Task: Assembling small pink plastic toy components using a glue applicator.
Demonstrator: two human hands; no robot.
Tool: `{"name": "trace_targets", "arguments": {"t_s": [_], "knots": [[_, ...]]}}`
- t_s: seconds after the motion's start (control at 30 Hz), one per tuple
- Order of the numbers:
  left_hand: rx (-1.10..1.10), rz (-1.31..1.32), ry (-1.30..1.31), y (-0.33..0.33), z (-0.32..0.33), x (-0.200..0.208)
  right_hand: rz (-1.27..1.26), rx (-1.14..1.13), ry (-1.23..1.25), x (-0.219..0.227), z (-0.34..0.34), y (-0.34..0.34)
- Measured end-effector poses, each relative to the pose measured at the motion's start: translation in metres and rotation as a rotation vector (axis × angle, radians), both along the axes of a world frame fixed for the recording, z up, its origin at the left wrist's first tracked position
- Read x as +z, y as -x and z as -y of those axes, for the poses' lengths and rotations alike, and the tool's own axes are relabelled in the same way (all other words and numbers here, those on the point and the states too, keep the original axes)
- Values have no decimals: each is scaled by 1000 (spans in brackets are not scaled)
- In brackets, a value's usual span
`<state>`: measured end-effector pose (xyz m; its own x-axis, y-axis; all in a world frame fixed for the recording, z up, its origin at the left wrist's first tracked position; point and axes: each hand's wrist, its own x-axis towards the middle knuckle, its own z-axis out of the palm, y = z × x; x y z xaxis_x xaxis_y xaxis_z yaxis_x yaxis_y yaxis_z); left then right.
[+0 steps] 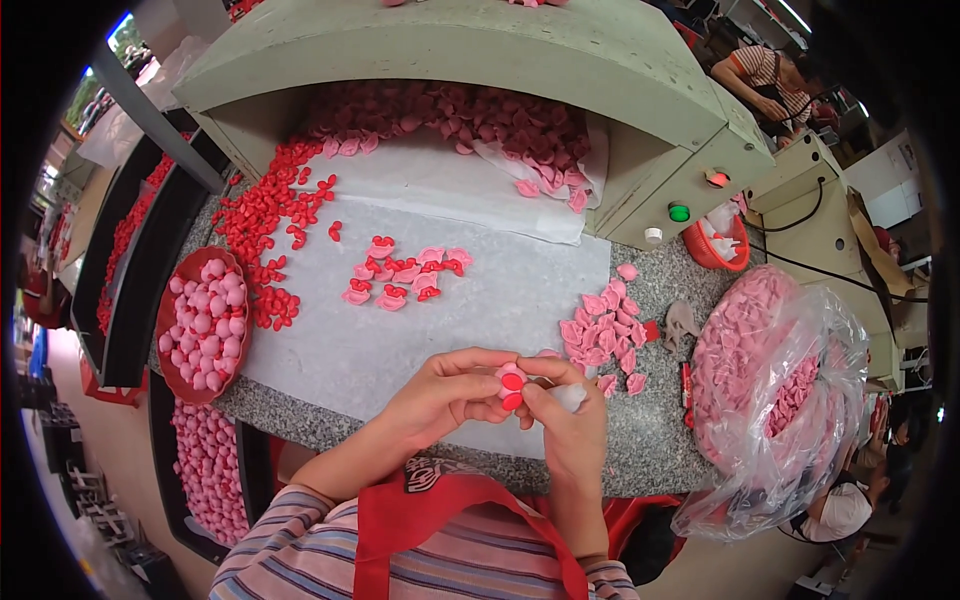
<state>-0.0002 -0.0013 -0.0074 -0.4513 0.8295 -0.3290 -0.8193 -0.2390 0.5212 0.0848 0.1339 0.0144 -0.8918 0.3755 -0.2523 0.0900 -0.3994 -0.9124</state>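
Observation:
My left hand (430, 400) and my right hand (574, 428) meet at the front of the white sheet. Between their fingertips they pinch a small pink plastic piece with red bow-like lobes (512, 382); fingers hide the rest of it. Something whitish and translucent (571, 397) shows by my right fingers; whether it is held or worn is unclear. Beyond my hands lies a group of pink leaf-shaped pieces with red bows (391, 297). Loose pink pieces (598, 335) are heaped to the right. Many red bows (268, 228) spread along the left.
A red tray of pink balls (207, 320) sits at the left edge. The pale green machine housing (450, 55) arches over a pile of pink pieces (480, 120). At the right stand a clear bag of pink pieces (760, 360) and a red basket (718, 245).

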Motion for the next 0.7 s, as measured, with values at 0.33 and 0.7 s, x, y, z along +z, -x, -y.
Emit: {"name": "trace_targets", "arguments": {"t_s": [0.33, 0.7], "knots": [[15, -25, 21, -1, 1, -3, -16, 45, 48, 0, -3, 1], [0, -150, 58, 2, 4, -3, -91, 70, 37, -6, -3, -1]]}}
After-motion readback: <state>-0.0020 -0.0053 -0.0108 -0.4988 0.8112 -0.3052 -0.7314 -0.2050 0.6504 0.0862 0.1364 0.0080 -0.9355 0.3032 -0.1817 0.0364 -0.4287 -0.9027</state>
